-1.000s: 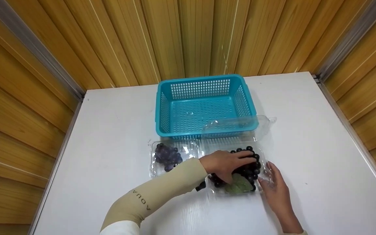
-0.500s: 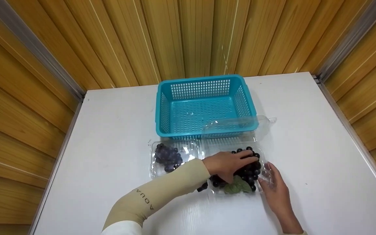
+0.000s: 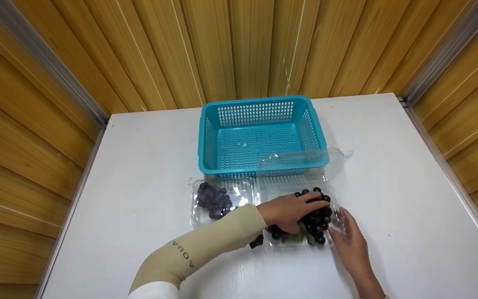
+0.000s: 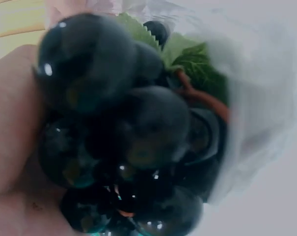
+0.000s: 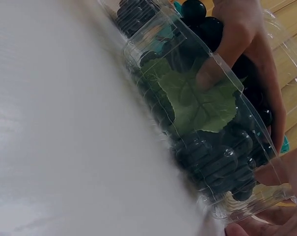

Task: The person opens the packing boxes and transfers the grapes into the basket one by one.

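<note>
A bunch of dark artificial-looking grapes (image 3: pixel 317 224) with a green leaf (image 5: pixel 202 101) sits in a clear plastic clamshell box (image 3: pixel 270 243). My left hand (image 3: pixel 284 211) reaches over from the left and grips the bunch, fingers spread across the top and thumb down by the leaf. Close up in the left wrist view, the glossy grapes (image 4: pixel 153 128) fill the space beside that hand, with a reddish stem (image 4: pixel 202 98). At the box's right end, my right hand (image 3: pixel 352 245) holds the plastic wall between thumb and fingers.
The open lid (image 3: pixel 334 166) leans back against a teal basket (image 3: pixel 263 169) standing behind. Left of it is a second clear box (image 3: pixel 195 209) holding darker purple grapes (image 3: pixel 214 197), partly hidden by my left sleeve (image 3: pixel 206 241). Wood-patterned walls (image 3: pixel 247 50) border the white table (image 3: pixel 139 166).
The leaf has been tucked in under the left hand and shows less than before. The left hand has shifted only slightly; the right hand stays at the box's end.
</note>
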Action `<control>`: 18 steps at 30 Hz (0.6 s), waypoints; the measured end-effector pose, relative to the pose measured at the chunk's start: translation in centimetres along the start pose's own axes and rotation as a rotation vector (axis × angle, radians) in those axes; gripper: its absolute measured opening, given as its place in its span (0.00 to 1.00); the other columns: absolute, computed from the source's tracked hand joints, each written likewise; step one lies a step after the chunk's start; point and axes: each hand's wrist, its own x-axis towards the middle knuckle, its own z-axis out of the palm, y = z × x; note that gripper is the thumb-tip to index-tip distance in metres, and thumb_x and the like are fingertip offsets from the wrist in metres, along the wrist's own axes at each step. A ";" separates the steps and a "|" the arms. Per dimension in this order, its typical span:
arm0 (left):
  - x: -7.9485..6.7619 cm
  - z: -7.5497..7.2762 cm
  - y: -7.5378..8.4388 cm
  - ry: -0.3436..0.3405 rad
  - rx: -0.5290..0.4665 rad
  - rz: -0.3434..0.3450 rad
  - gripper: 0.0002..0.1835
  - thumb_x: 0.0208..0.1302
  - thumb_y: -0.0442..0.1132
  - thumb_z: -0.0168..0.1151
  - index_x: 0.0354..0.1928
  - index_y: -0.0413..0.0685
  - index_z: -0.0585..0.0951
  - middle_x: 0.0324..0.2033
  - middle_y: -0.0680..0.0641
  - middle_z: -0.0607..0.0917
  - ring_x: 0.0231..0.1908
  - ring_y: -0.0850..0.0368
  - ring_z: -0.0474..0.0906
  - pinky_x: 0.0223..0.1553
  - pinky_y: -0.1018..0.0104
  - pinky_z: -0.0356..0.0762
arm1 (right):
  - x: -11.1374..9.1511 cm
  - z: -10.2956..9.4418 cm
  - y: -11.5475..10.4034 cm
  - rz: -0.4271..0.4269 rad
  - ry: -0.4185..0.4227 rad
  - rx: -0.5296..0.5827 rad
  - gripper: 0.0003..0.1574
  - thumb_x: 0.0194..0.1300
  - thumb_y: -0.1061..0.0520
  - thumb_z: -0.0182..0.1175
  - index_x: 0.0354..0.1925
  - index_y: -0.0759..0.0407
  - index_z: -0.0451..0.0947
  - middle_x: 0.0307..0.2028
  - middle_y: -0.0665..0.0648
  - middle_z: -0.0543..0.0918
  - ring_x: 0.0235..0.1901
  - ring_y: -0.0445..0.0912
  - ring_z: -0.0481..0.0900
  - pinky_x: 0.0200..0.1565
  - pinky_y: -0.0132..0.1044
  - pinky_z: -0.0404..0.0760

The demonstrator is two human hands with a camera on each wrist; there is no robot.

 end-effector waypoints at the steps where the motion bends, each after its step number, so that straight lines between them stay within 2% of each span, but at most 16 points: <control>1: 0.0 0.1 -0.1 0.010 -0.004 0.007 0.53 0.50 0.42 0.67 0.69 0.75 0.43 0.70 0.62 0.46 0.40 0.61 0.75 0.43 0.68 0.77 | 0.0 0.0 0.0 -0.004 0.003 0.010 0.41 0.67 0.51 0.50 0.71 0.48 0.43 0.68 0.56 0.59 0.65 0.51 0.62 0.61 0.40 0.63; 7: 0.1 0.1 -0.3 0.072 0.015 0.053 0.47 0.52 0.41 0.63 0.69 0.72 0.48 0.68 0.60 0.51 0.40 0.60 0.76 0.49 0.65 0.76 | 0.1 -0.1 0.1 -0.008 0.010 0.043 0.41 0.67 0.51 0.51 0.71 0.48 0.44 0.67 0.56 0.61 0.63 0.48 0.64 0.62 0.43 0.63; 11: -0.1 0.0 -0.3 0.101 0.036 0.057 0.45 0.52 0.42 0.64 0.68 0.71 0.51 0.68 0.59 0.54 0.46 0.59 0.76 0.50 0.64 0.75 | 0.1 -0.1 0.1 0.015 0.004 0.053 0.42 0.66 0.47 0.52 0.71 0.48 0.44 0.68 0.55 0.60 0.63 0.49 0.64 0.62 0.43 0.63; 18: -0.4 -0.4 -0.1 0.100 0.028 0.042 0.46 0.50 0.41 0.67 0.68 0.71 0.53 0.68 0.58 0.54 0.53 0.56 0.74 0.51 0.62 0.75 | 0.1 0.0 0.1 0.042 0.020 0.043 0.42 0.65 0.45 0.52 0.70 0.48 0.45 0.68 0.54 0.60 0.62 0.47 0.66 0.61 0.39 0.65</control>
